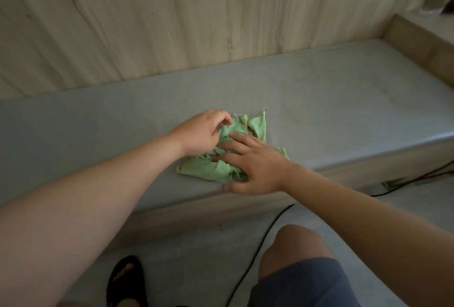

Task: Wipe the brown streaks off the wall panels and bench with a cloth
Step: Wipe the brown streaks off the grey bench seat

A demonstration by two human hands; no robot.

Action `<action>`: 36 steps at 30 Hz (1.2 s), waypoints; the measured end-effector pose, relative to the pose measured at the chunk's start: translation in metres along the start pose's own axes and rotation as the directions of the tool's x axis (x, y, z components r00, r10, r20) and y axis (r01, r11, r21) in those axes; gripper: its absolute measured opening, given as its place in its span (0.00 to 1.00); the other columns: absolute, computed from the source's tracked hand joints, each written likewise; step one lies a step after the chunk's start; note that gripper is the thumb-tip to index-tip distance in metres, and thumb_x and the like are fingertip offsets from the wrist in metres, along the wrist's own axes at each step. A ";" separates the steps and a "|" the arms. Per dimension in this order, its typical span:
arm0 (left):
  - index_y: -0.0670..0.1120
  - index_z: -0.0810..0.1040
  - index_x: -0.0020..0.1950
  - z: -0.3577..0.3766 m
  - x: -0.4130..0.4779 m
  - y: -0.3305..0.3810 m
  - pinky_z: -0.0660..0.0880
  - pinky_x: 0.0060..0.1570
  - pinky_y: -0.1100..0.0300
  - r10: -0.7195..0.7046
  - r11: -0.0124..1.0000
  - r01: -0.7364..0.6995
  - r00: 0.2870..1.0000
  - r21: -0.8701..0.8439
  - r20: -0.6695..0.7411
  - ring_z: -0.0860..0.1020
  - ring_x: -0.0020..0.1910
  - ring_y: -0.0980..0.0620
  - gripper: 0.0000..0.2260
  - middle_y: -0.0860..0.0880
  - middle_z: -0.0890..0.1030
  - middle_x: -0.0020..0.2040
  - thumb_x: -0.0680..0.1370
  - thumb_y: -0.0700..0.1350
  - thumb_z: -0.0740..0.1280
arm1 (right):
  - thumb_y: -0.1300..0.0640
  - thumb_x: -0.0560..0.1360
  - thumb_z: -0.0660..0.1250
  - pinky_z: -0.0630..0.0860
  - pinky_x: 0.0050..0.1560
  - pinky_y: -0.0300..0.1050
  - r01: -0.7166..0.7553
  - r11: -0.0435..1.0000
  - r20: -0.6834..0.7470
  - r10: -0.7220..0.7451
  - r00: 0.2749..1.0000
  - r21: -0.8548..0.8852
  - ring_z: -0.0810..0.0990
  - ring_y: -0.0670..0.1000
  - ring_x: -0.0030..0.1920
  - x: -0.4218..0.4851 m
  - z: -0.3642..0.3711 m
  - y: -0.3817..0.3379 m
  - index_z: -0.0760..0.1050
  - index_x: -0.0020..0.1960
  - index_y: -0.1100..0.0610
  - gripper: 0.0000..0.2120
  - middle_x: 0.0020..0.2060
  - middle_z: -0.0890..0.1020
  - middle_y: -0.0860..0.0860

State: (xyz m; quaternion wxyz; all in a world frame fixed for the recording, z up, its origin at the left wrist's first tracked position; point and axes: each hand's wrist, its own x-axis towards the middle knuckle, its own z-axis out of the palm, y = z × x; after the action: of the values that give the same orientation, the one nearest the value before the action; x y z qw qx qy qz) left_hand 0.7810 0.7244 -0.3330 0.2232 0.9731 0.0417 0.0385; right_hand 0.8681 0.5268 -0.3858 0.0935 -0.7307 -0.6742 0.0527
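Observation:
A crumpled light green cloth (255, 126) lies on the grey bench top (331, 100) near its front edge. My left hand (201, 134) sits at the cloth's left side with curled fingers pinching a fold of it. My right hand (255, 164) lies flat on the cloth's near part with fingers spread, its thumb at the bench's front edge. Behind the bench rise pale wood-grain wall panels (196, 19) with faint darker streaks. Faint brownish marks show on the bench top to the right.
A black cable (260, 240) runs across the grey floor below the bench. A wooden side ledge (422, 39) closes the bench at the right. My knee (294, 247) and a foot in a black sandal (126, 279) are in front of the bench.

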 end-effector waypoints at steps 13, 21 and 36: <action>0.41 0.83 0.58 -0.009 -0.010 0.033 0.76 0.57 0.63 -0.048 0.754 0.171 0.977 -0.634 0.207 0.82 0.54 0.56 0.11 0.47 0.86 0.56 0.77 0.42 0.70 | 0.53 0.82 0.64 0.80 0.62 0.56 -0.125 -0.147 0.192 0.684 0.704 0.981 0.85 0.58 0.57 -0.022 -0.110 -0.003 0.81 0.60 0.65 0.17 0.55 0.86 0.61; 0.33 0.78 0.62 -0.044 0.008 0.049 0.79 0.49 0.54 -0.242 0.350 0.254 0.954 -0.902 0.175 0.83 0.48 0.44 0.22 0.38 0.83 0.52 0.71 0.42 0.72 | 0.60 0.83 0.63 0.81 0.49 0.54 -0.058 -0.204 0.199 0.787 0.584 0.977 0.84 0.60 0.49 -0.041 -0.126 0.019 0.79 0.61 0.66 0.12 0.53 0.83 0.65; 0.43 0.79 0.42 -0.025 0.019 -0.004 0.76 0.44 0.54 -0.413 0.907 0.415 0.910 0.070 -0.038 0.82 0.45 0.43 0.11 0.43 0.84 0.42 0.79 0.48 0.65 | 0.25 0.77 0.44 0.46 0.82 0.61 -0.684 0.726 -0.023 0.685 0.729 -0.073 0.49 0.65 0.82 -0.013 -0.013 -0.020 0.51 0.84 0.58 0.48 0.82 0.53 0.65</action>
State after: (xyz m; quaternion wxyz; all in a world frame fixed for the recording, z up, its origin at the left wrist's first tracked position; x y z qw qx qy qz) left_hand 0.7973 0.7405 -0.3115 0.1886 0.9494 0.2511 -0.0006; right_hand 0.8500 0.5149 -0.3699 0.0378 -0.9305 -0.3593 0.0599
